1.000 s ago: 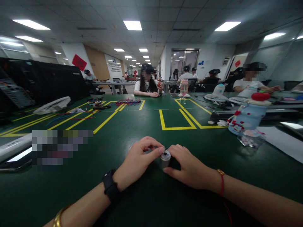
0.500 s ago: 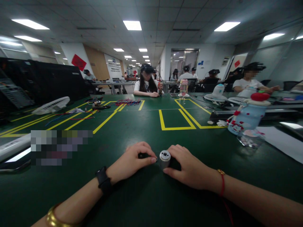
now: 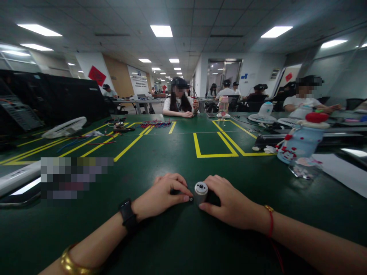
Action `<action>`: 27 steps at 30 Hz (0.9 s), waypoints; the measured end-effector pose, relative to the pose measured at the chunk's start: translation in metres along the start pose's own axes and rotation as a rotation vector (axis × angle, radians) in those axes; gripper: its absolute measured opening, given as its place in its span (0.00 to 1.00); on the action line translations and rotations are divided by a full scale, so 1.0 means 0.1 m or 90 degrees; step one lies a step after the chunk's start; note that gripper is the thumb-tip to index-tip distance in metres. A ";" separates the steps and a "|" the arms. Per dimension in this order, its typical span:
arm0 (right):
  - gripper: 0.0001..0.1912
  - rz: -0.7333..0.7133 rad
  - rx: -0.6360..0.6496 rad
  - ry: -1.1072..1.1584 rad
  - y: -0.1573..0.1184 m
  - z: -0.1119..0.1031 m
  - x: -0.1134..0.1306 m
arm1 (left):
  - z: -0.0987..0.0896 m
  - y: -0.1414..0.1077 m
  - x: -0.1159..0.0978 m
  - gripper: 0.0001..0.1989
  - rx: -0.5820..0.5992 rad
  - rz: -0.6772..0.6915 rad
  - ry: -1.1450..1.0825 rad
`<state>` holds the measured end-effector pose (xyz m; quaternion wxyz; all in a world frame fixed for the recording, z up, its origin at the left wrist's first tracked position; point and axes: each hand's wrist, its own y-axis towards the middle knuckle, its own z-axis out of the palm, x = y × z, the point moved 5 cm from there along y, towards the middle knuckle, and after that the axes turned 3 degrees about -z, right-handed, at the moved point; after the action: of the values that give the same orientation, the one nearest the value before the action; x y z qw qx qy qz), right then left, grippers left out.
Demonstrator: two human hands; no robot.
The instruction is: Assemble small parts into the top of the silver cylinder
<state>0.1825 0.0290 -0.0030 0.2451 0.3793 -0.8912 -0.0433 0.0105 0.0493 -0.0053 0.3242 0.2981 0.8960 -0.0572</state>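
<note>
My right hand (image 3: 229, 198) is wrapped around a short silver metal cylinder (image 3: 201, 194) that stands upright on the green table (image 3: 160, 244). Its flat top has a dark centre and small holes. Just left of it, my left hand (image 3: 168, 194) has thumb and index finger closed in a pinch on a tiny dark ring-shaped part (image 3: 191, 199). That small part sits close beside the cylinder, apart from its top. The other fingers of my left hand are curled and partly hidden.
Yellow tape lines (image 3: 216, 156) mark the table. A blue bottle (image 3: 301, 143) and white paper (image 3: 341, 172) lie to the right. At left are a white fan (image 3: 65, 128) and black computer cases (image 3: 69, 95). Thin wires (image 3: 156, 124) lie farther back; a person (image 3: 177, 103) sits opposite.
My left hand's fingertips have shifted slightly right and down, and the tiny ring-shaped part now shows at their tips. The right hand still holds the cylinder. The whole view has drifted slightly.
</note>
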 end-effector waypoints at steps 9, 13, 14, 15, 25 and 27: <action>0.12 0.012 0.009 0.017 -0.01 -0.03 0.00 | -0.20 -0.01 0.26 0.13 -0.161 -0.185 -0.281; 0.12 0.012 0.006 0.021 -0.02 -0.03 0.00 | -0.25 -0.04 0.45 0.13 -0.284 -0.217 -0.453; 0.12 0.012 0.006 0.021 -0.02 -0.03 0.00 | -0.26 -0.04 0.49 0.14 -0.302 -0.224 -0.500; 0.12 0.012 0.006 0.021 -0.02 -0.02 0.00 | -0.26 -0.04 0.52 0.14 -0.313 -0.231 -0.536; 0.12 0.014 0.002 0.019 -0.02 -0.02 0.00 | -0.24 -0.03 0.59 0.14 -0.317 -0.249 -0.598; 0.12 0.014 0.000 0.016 -0.02 -0.02 0.00 | -0.24 -0.03 0.60 0.14 -0.312 -0.246 -0.598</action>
<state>0.1853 0.0277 -0.0019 0.2565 0.3699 -0.8923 -0.0358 -0.0407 0.0834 -0.0237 0.7317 -0.0130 0.6807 -0.0327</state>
